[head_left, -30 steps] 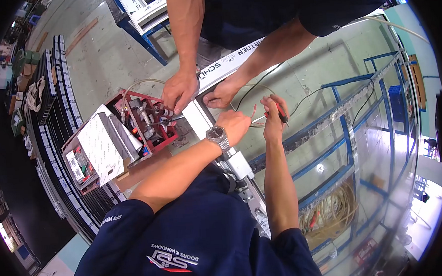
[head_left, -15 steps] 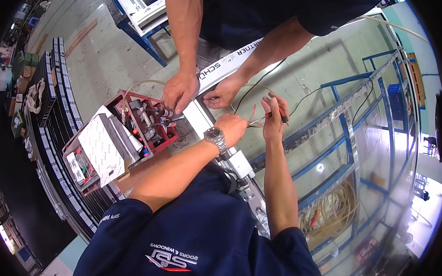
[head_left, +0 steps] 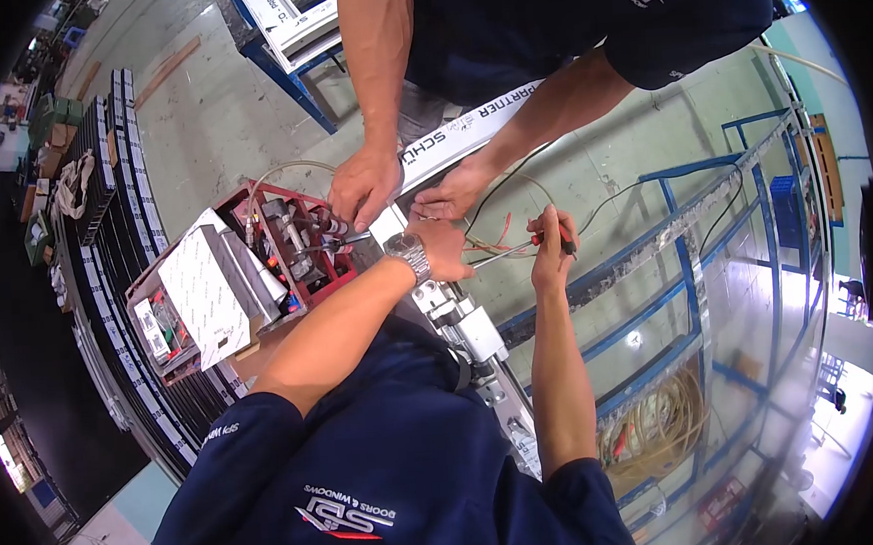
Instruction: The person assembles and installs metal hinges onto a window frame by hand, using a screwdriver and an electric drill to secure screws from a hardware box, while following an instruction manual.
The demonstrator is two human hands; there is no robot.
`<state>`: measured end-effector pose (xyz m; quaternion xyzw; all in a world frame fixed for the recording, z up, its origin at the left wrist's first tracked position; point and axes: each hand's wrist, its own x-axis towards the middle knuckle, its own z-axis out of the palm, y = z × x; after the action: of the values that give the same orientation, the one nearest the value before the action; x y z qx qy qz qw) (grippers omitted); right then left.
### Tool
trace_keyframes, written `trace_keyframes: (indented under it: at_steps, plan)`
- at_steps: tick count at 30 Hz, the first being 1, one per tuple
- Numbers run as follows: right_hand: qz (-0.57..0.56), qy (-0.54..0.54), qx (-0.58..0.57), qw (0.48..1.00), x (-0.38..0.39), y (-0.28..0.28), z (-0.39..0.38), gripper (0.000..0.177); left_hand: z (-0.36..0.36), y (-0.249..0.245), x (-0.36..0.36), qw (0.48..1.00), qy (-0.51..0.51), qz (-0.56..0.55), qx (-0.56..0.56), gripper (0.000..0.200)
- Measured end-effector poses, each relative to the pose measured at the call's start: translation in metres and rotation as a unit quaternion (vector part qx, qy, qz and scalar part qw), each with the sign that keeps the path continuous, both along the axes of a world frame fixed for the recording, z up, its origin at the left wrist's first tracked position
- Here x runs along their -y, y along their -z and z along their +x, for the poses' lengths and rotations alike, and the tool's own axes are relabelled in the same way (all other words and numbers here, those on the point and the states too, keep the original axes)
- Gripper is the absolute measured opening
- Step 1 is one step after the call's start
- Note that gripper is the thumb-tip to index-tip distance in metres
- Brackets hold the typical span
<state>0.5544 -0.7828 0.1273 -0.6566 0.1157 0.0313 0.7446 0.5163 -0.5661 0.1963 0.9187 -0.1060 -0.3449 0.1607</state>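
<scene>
Beside the long white frame profile (head_left: pixel 454 135), the right hand (head_left: pixel 552 255) has its fingers closed round the red-and-black-handled steel screwdriver (head_left: pixel 514 248): light, rigid, best gripped at the handle. Its long axis runs nearly level, tip toward the left hand (head_left: pixel 442 248), whose fingers are hidden, near thin red wires (head_left: pixel 500 232).

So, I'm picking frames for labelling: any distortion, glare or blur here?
Head view: strong fisheye bend, black corners, the blue steel frame curving; washed-out glare at the lower right edge; the right hand gripping the red-handled screwdriver and the left hand beside it are sharp.
</scene>
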Motion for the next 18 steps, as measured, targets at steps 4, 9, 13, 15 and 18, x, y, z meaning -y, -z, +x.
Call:
trace_keyframes:
  at_steps: [4, 9, 13, 15, 18]
  plan:
    - [-0.015, -0.023, 0.046, 0.999, 0.001, -0.003, 0.001, 0.030, -0.001, -0.002, 0.000, 1.000, 0.002, 0.000, 0.005, 0.061]
    - [-0.091, -0.052, 0.026, 0.994, 0.004, -0.017, 0.006, 0.034, -0.004, 0.001, 0.010, 0.994, 0.023, -0.087, 0.055, 0.048]
    - [-0.191, -0.047, 0.023, 0.980, 0.001, -0.025, 0.007, 0.037, -0.014, -0.007, 0.039, 0.979, -0.002, -0.099, 0.178, 0.023]
    - [-0.230, -0.045, 0.020, 0.972, 0.000, -0.024, 0.006, 0.037, -0.017, -0.003, 0.046, 0.977, -0.004, -0.079, 0.199, 0.014]
    - [-0.257, -0.052, 0.039, 0.964, 0.009, -0.005, 0.011, 0.030, -0.027, 0.006, 0.047, 0.975, -0.027, -0.077, 0.208, 0.016]
